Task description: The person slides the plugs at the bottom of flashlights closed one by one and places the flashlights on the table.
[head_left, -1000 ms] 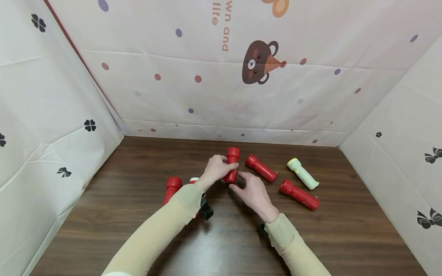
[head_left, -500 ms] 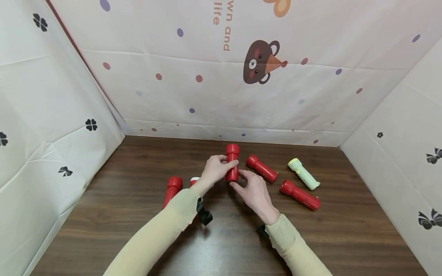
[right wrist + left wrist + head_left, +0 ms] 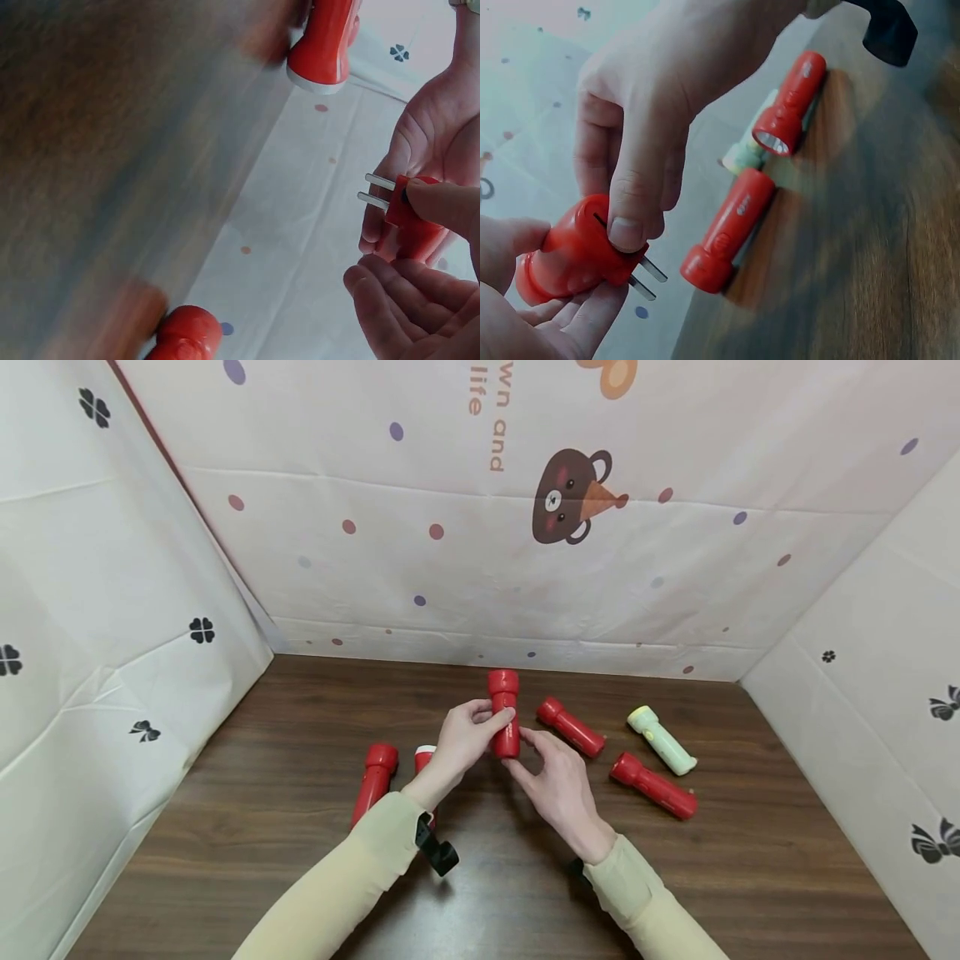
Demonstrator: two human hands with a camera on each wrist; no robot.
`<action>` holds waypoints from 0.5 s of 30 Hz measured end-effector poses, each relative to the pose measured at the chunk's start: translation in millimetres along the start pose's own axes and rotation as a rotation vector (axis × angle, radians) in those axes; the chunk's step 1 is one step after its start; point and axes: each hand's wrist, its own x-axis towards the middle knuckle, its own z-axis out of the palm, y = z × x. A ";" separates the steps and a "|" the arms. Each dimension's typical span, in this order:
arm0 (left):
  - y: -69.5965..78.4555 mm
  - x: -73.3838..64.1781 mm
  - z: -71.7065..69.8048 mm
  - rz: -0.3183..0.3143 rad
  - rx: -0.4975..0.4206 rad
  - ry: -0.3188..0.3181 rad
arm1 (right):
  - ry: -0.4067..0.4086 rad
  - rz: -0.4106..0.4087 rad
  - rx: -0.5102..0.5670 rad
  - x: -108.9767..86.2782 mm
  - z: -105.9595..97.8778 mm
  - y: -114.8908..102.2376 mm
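My left hand (image 3: 463, 742) grips a red flashlight (image 3: 504, 683) around its middle, with the thumb across its front and the wide head pointing away from me. My right hand (image 3: 558, 781) is at its lower end, thumb and forefinger touching it. Two metal plug prongs (image 3: 649, 277) stick out of the flashlight's body in the left wrist view, and the right thumb presses beside their base. From the right wrist, the prongs (image 3: 375, 192) show with the left palm behind them. The flashlight is held above the wooden table (image 3: 510, 893).
At right lie two red flashlights (image 3: 572, 727) and a pale green flashlight (image 3: 663, 742) with a yellow rim. Left of the hands lie a red flashlight (image 3: 374, 782) and a white-rimmed red one (image 3: 424, 757), partly behind my left arm. Printed cloth walls (image 3: 360, 577) border the table.
The held flashlight has shifted slightly up and left. My right thumb and forefinger have come onto its lower end. My left wrist has moved a little left and down.
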 end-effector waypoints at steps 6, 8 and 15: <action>3.3 -9.6 -3.9 0.008 -0.047 -0.029 | 0.036 -0.056 -0.015 -3.6 -4.7 -3.7; 4.0 -12.6 -5.5 0.009 -0.060 -0.039 | 0.039 -0.068 -0.009 -5.0 -6.1 -5.1; 4.9 -22.8 -11.9 0.018 -0.080 -0.047 | 0.043 -0.113 -0.001 -8.2 -9.3 -9.7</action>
